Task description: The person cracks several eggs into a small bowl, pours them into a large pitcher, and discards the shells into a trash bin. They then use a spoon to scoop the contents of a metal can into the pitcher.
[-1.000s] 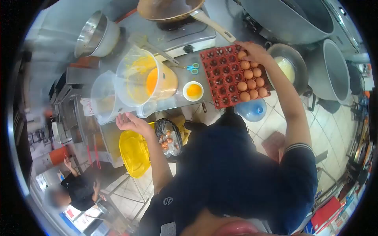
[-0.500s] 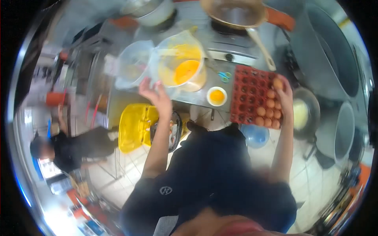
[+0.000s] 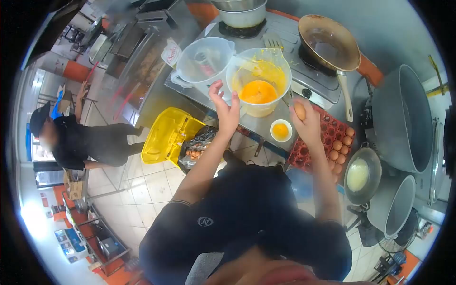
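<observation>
My right hand (image 3: 309, 124) is closed around a brown egg (image 3: 299, 112), above the near side of the egg tray and close to a small white bowl (image 3: 281, 137) with yolk in it. My left hand (image 3: 228, 110) is empty, its fingers apart, in front of a clear plastic pitcher (image 3: 283, 64). Beaten egg (image 3: 258, 91) lies in that pitcher, and yellow streaks coat its wall. Partly behind my right forearm, the red egg tray (image 3: 327, 124) holds several brown eggs (image 3: 337, 145) on its right side.
Left of the egg pitcher stands another clear pitcher (image 3: 202, 54). A yellow bin (image 3: 164, 137) with eggshells is below my left hand. A frying pan (image 3: 349, 40) and a pot (image 3: 242, 18) sit on the stove. At right are a small pan (image 3: 370, 164) and large pots. Another person (image 3: 88, 137) stands at left.
My right hand has carried the egg leftward from the tray's right side toward the small bowl and pitcher. My left hand stays open near the pitchers. The camera view has turned.
</observation>
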Demonstrator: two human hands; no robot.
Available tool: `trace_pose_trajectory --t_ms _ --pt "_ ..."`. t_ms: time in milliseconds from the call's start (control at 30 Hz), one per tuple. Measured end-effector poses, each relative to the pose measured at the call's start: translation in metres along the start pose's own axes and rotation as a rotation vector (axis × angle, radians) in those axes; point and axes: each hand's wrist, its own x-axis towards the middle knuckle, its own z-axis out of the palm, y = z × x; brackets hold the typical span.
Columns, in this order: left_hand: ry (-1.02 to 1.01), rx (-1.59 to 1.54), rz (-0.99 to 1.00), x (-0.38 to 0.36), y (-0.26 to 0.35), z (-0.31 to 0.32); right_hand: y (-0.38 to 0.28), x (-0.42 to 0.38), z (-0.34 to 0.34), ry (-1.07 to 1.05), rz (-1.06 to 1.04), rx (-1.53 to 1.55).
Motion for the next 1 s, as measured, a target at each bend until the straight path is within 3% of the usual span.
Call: trace_pose_trajectory --t_ms 33,100,233,333,400,467,533,700,800,1000 --pt "-0.007 0.002 0.004 0.0 0.0 0.0 -0.006 0.011 0.006 -0.007 -0.01 0.0" --pt "0.025 -0.008 0.013 0.0 0.0 0.003 -0.017 0.034 0.017 0.126 -0.338 -0.235" --pt "0.022 0.013 -0.008 -0.003 -0.006 0.002 -0.02 0.05 0.028 -0.016 -0.332 -0.488" --pt "0.111 -0.003 0.064 0.0 -0.019 0.007 -0.021 0.054 0.024 0.002 -0.392 -0.469" --pt "0.063 0.033 0.067 -0.002 -0.015 0.008 -0.025 0.052 0.021 -0.003 -0.422 -0.442" --pt "0.081 0.025 0.062 -0.007 -0.011 0.01 -0.021 0.052 0.021 -0.106 -0.327 -0.499" --pt "0.14 0.036 0.085 0.002 -0.01 0.008 -0.014 0.05 0.021 -0.004 -0.359 -0.421" --pt "0.124 0.04 0.112 -0.002 -0.007 0.01 -0.019 0.053 0.023 -0.105 -0.371 -0.591" --pt "0.096 0.017 0.099 -0.001 -0.004 0.007 -0.011 0.051 0.024 -0.078 -0.37 -0.437" --pt "0.128 0.053 0.121 -0.002 -0.004 0.007 -0.023 0.053 0.027 -0.167 -0.342 -0.584"
